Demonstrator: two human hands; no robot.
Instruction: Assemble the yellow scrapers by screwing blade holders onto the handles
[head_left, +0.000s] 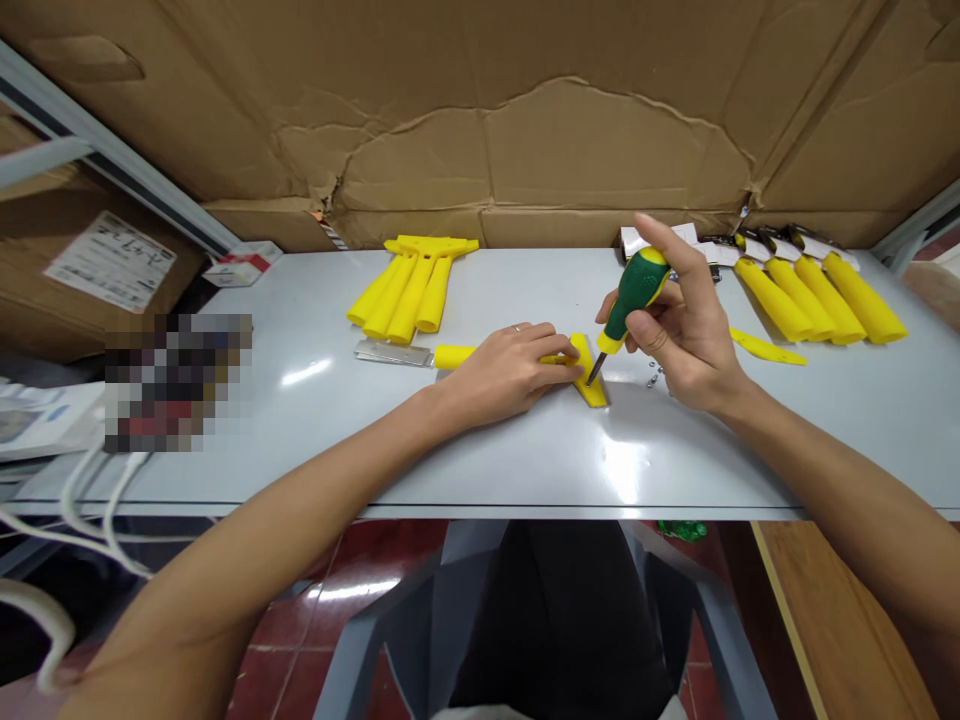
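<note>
My left hand [510, 370] presses a yellow T-shaped scraper [592, 393] flat on the table, its fingers closed over the handle near the head. In my right hand [694, 345] is a screwdriver [634, 295] with a green and yellow grip, tilted, its index finger raised off the grip. The screwdriver's tip touches the scraper's head. A flat metal piece [394, 353] lies at the other end of the yellow handle; whether they are joined I cannot tell. Small screws [653, 377] lie beside my right hand. Behind that hand rests a loose yellow strip [769, 348].
Several yellow T-shaped handles [409, 290] lie together at the back left. More yellow handles [829, 295] with dark ends line the back right. A cardboard sheet [525, 150] stands behind the table [300, 430]. A small red-white box [244, 265] and white cables [82, 490] are left.
</note>
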